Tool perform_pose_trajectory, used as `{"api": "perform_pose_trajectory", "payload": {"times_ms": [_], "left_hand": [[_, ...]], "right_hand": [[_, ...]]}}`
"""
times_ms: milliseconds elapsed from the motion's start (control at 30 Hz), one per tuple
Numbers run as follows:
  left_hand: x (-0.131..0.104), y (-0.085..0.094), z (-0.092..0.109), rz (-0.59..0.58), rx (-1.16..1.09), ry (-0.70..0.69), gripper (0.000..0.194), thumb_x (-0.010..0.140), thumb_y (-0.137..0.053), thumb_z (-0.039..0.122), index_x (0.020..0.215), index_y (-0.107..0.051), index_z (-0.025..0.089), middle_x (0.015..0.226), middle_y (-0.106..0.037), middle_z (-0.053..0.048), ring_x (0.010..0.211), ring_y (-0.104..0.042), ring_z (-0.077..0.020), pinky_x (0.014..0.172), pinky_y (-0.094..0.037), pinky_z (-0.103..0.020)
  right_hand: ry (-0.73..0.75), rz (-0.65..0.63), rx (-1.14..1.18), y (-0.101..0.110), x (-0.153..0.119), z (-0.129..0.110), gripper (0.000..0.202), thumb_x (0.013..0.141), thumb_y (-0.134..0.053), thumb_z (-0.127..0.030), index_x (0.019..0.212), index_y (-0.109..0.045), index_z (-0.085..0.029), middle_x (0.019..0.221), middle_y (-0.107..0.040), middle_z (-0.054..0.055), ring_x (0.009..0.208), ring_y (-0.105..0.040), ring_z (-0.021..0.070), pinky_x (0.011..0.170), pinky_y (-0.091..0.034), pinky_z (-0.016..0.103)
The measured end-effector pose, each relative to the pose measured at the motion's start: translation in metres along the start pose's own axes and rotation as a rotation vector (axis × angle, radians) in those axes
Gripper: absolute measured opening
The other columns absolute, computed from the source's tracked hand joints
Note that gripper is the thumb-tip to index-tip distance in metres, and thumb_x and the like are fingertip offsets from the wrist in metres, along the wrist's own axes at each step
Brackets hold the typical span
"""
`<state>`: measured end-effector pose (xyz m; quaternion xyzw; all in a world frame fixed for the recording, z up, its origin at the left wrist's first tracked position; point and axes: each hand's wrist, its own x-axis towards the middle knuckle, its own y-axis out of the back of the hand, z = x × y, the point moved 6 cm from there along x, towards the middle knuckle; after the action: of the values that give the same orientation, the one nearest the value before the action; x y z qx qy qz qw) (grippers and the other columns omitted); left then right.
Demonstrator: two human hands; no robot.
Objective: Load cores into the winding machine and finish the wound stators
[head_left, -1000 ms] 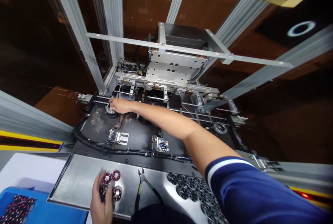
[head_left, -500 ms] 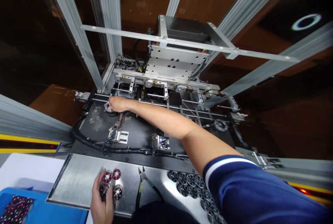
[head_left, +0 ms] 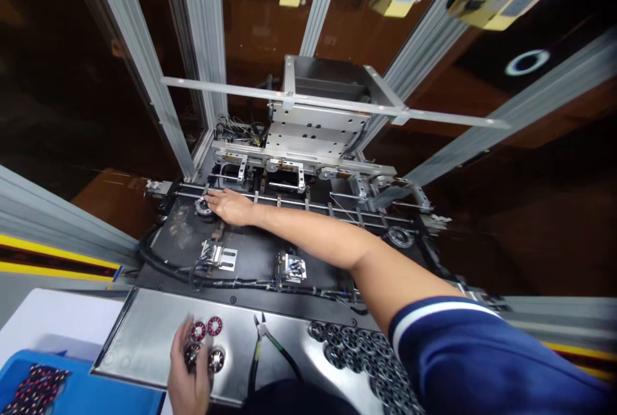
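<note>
My right hand (head_left: 232, 207) reaches across to the left rear of the black machine bed, fingers stretched out and holding nothing I can see. Its fingertips are at the right side of a round ring-shaped fixture (head_left: 203, 207). Down at the front, my left hand (head_left: 186, 370) curls its thumb and fingers around a wound motor stator (head_left: 191, 355) on the metal plate. Beside it lie more stators, two with red windings (head_left: 214, 326) and one with copper-coloured windings (head_left: 216, 360). The left fingertips are slightly blurred.
Side cutters (head_left: 261, 331) lie on the metal plate (head_left: 144, 325), left of many dark metal rings (head_left: 354, 344). A blue bin (head_left: 110, 389) with small parts stands at lower left. Clamps and rods (head_left: 289, 174) cross the rear; a cable (head_left: 164, 263) runs along the bed.
My right hand has come off the round fixture, moving slightly right, and its fingers have straightened. My left hand stays by the stators. The view has tilted up a little.
</note>
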<state>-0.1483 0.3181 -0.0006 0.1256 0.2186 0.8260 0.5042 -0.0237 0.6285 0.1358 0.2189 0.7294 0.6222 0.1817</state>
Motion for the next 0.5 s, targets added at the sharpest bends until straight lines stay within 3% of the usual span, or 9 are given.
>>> {"api": "perform_pose_trajectory", "payload": {"times_ms": [100, 200, 267, 367, 433, 500], "left_hand": [[0.002, 0.002, 0.003, 0.012, 0.013, -0.030, 0.063, 0.088, -0.057, 0.048, 0.139, -0.045, 0.015, 0.135, -0.062, -0.022, 0.127, -0.057, -0.0374, 0.108, -0.041, -0.060], [0.006, 0.004, 0.005, 0.025, 0.007, -0.072, 0.065, 0.088, -0.056, 0.049, 0.140, -0.044, 0.013, 0.131, -0.064, -0.024, 0.123, -0.060, -0.0374, 0.105, -0.045, -0.058], [0.009, 0.004, 0.006, 0.031, 0.000, -0.103, 0.068, 0.087, -0.057, 0.051, 0.141, -0.043, 0.012, 0.129, -0.064, -0.024, 0.121, -0.062, -0.0366, 0.103, -0.047, -0.057], [0.010, 0.005, 0.011, 0.048, -0.011, -0.147, 0.073, 0.085, -0.059, 0.050, 0.144, -0.038, 0.012, 0.132, -0.062, -0.024, 0.121, -0.062, -0.0349, 0.104, -0.048, -0.055], [0.008, 0.010, 0.021, 0.086, -0.008, -0.179, 0.077, 0.083, -0.063, 0.046, 0.147, -0.035, 0.012, 0.138, -0.057, -0.023, 0.127, -0.057, -0.0356, 0.106, -0.044, -0.057], [0.002, 0.018, 0.036, 0.133, -0.002, -0.218, 0.082, 0.080, -0.068, 0.042, 0.148, -0.036, 0.011, 0.144, -0.052, -0.025, 0.133, -0.051, -0.0389, 0.109, -0.039, -0.061]], "right_hand": [[-0.002, 0.065, -0.029, 0.025, -0.002, -0.011, 0.027, 0.091, -0.059, -0.005, 0.116, -0.065, -0.009, 0.140, -0.058, 0.017, 0.136, -0.048, 0.0310, 0.103, -0.049, 0.050], [-0.022, 0.190, -0.040, 0.064, -0.036, -0.025, 0.042, 0.088, -0.053, -0.002, 0.131, -0.055, -0.003, 0.151, -0.044, 0.024, 0.143, -0.037, 0.0328, 0.110, -0.044, 0.049], [-0.032, 0.313, -0.029, 0.085, -0.086, -0.036, 0.048, 0.089, -0.048, -0.002, 0.137, -0.048, -0.003, 0.154, -0.040, 0.022, 0.147, -0.030, 0.0307, 0.117, -0.036, 0.050], [-0.012, 0.635, 0.043, 0.097, -0.196, -0.060, 0.046, 0.090, -0.045, -0.003, 0.135, -0.049, -0.007, 0.146, -0.049, 0.020, 0.145, -0.034, 0.0274, 0.118, -0.037, 0.050], [-0.068, 0.750, 0.090, 0.079, -0.271, -0.078, 0.046, 0.090, -0.047, -0.004, 0.135, -0.049, -0.010, 0.139, -0.056, 0.018, 0.139, -0.043, 0.0255, 0.114, -0.042, 0.049], [-0.231, 0.680, 0.113, 0.041, -0.329, -0.094, 0.044, 0.091, -0.049, -0.006, 0.134, -0.049, -0.015, 0.131, -0.062, 0.015, 0.131, -0.051, 0.0243, 0.110, -0.048, 0.048]]}}
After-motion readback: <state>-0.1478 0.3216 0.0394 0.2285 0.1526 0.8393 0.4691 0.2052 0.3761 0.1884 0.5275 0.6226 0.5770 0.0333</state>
